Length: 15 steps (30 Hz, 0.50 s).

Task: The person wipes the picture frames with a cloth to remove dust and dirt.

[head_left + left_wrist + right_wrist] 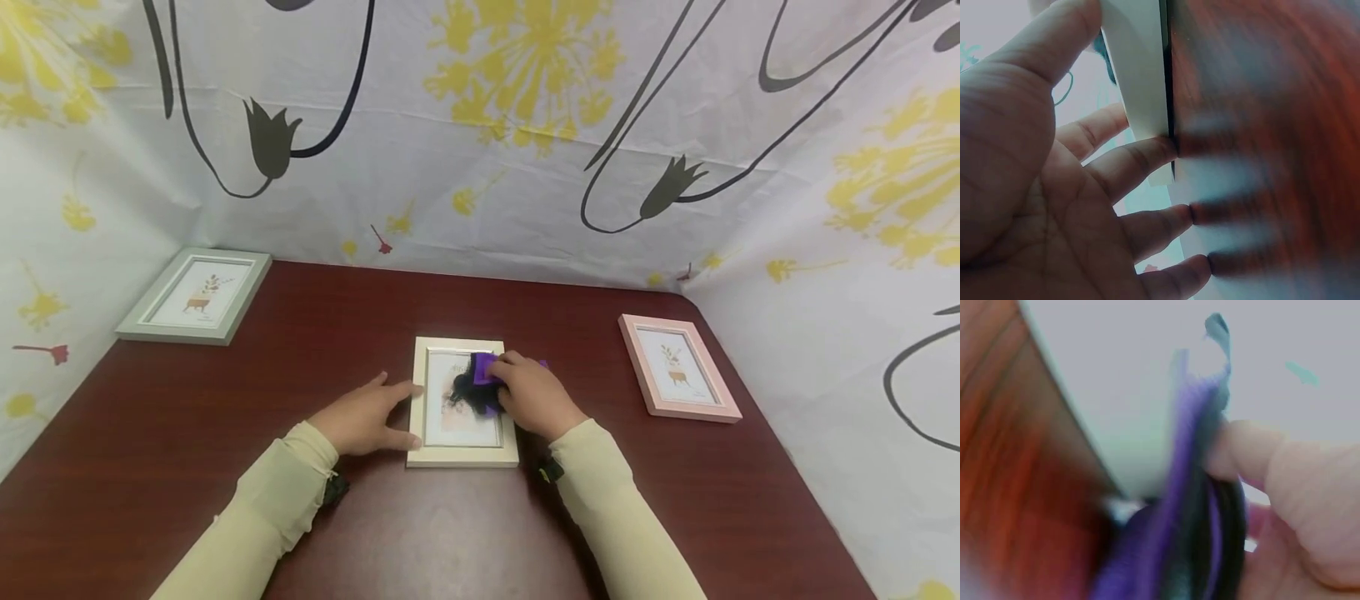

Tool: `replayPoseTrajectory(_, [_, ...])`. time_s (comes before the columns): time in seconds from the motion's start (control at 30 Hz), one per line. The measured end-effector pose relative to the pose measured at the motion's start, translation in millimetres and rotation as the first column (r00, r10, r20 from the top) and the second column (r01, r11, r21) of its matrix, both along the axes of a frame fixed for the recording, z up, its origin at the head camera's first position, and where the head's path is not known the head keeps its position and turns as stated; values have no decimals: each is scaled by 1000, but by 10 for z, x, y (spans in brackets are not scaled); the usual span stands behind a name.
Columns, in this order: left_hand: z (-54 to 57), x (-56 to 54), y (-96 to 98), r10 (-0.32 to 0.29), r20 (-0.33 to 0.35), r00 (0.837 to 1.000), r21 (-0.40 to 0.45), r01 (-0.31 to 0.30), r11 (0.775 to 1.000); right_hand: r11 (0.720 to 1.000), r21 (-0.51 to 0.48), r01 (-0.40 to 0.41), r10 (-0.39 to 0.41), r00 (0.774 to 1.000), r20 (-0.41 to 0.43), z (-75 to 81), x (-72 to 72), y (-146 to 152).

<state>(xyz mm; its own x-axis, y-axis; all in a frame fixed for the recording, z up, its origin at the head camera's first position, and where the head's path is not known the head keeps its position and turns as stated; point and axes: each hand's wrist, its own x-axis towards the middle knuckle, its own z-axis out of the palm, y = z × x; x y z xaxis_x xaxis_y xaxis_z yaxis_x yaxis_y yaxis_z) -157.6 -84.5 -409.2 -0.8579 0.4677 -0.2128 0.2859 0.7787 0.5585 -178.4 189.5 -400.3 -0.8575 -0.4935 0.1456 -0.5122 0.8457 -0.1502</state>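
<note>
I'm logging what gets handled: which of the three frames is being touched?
The cream frame: the left hand touches its edge, the right hand holds a cloth over it. The grey-green frame and pink frame lie apart, untouched.

Looks like a screened-off booth. Hung with flower-print sheeting [427, 229] left, right and far, round a red-brown table [352, 312].

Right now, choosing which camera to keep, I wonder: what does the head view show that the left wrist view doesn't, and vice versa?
Only the head view: the grey-green frame and the pink frame. Only the left wrist view: the creased palm of the left hand. Both: that hand, the cream frame and the reddish-brown table.
</note>
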Motion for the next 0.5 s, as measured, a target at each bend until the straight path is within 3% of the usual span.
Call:
replayPoseTrajectory(0.1, [-7, 7, 7, 3, 5, 1000, -4, -3, 1000, 998, -9, 68, -68, 998, 20, -85, -82, 10])
replayPoseTrajectory(0.23, [-13, 10, 19, 15, 2, 1000, -6, -15, 1000, 994, -4, 109, -107, 982, 154, -116, -135, 57])
replayPoseTrajectory(0.33, [-16, 6, 23, 19, -4, 1000, -4, -19, 1000, 996, -3, 88, -85, 973, 214, -99, -148, 91])
replayPoseTrajectory(0.5, [-17, -2, 20, 21, -6, 1000, 1, -21, 1000, 1000, -27, -5, 11, 974, 225, -5, -101, 77])
